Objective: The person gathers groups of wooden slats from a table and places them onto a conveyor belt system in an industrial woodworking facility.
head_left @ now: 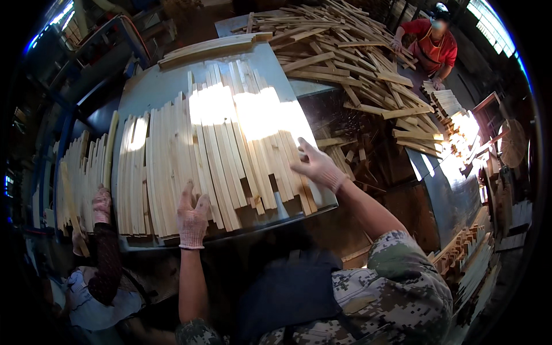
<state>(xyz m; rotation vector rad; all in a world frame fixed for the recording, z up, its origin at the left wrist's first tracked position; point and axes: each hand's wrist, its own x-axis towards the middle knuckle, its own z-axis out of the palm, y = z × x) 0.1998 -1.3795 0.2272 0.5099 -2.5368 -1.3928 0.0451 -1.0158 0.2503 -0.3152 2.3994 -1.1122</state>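
Note:
Many pale wooden strips [167, 167] lie side by side in a wide row on a grey metal-topped table [144, 89], their near ends uneven. My left hand [192, 224], in a light work glove, rests on the near ends of the strips left of the middle, with its fingers stretched forward. At the right edge of the row, my gloved right hand [319, 167] lies against the outermost strips, thumb and fingers apart. Neither hand is closed round a strip. Bright sunlight washes out part of the row's far half.
Several strips [210, 49] lie crosswise at the table's far edge. Beyond it spreads a big jumbled heap of wood [351, 57]. A co-worker's gloved hand [102, 206] touches strips on the left. Another person in red [431, 49] works at the far right beside stacked strips [445, 103].

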